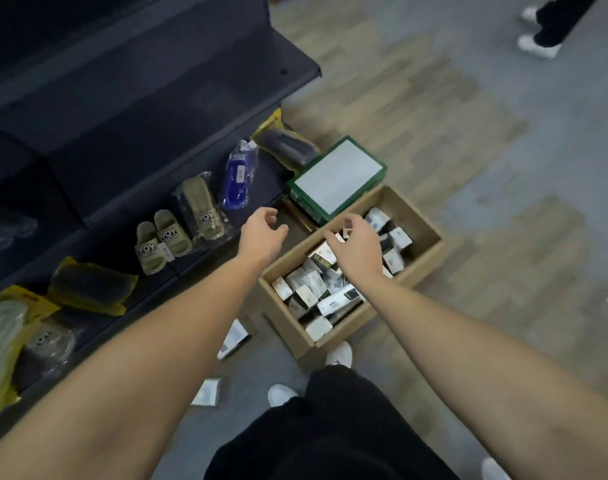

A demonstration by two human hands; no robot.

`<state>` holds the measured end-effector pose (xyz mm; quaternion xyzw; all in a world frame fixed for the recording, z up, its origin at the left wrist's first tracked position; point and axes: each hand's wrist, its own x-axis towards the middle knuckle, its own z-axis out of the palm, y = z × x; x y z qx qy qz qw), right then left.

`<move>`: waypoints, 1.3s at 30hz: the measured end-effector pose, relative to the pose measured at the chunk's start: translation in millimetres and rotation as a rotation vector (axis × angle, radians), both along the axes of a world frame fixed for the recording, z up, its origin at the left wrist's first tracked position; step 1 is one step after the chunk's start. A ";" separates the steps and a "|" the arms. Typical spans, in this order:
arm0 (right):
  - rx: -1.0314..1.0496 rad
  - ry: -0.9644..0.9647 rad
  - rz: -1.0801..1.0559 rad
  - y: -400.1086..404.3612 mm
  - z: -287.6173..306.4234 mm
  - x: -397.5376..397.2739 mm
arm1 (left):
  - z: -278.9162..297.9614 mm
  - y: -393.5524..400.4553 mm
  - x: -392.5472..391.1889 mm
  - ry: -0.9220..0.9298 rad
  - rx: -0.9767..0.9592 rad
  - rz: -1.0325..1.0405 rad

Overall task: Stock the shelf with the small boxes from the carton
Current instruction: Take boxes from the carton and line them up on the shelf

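Plastic-bagged foam slippers (pixel 164 239) lay along the dark metal shelf (pixel 122 161) on my left. My left hand (pixel 261 237) hung beside the carton, its grip loosely curled and empty. My right hand (pixel 356 245) hovered over the brown corrugated carton (pixel 423 233) of glossy rectangular small boxes (pixel 316 289), fingers curled; whether that grip held one I could not tell.

Brown carton (pixel 421 216), white-and-black small boxes (pixel 333 301), green-edged box (pixel 340 174)
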<state>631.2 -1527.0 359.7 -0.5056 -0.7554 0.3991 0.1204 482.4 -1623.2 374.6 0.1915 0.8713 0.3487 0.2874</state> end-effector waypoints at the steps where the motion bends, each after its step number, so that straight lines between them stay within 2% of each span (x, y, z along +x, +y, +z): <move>1: 0.003 -0.014 -0.026 2.0 -3.9 6.0 | -1.0 7.2 2.3 -0.009 -0.003 -0.035; 14: -0.087 -0.042 -0.205 23.9 -33.1 16.8 | -26.5 60.9 2.0 -0.046 -0.105 -0.253; 23: -0.143 -0.121 -0.264 22.9 -79.4 -3.9 | -91.8 96.9 -3.4 -0.108 -0.132 -0.525; 27: -0.138 -0.174 -0.215 25.4 -107.4 -16.1 | -132.0 91.1 -20.5 -0.151 -0.151 -0.536; 32: -0.149 -0.243 -0.110 49.6 -180.9 -30.0 | -212.3 91.2 -33.0 -0.207 -0.222 -0.448; 39: -0.097 -0.352 0.172 112.5 -343.0 -38.7 | -368.2 115.1 -13.2 -0.259 -0.281 -0.214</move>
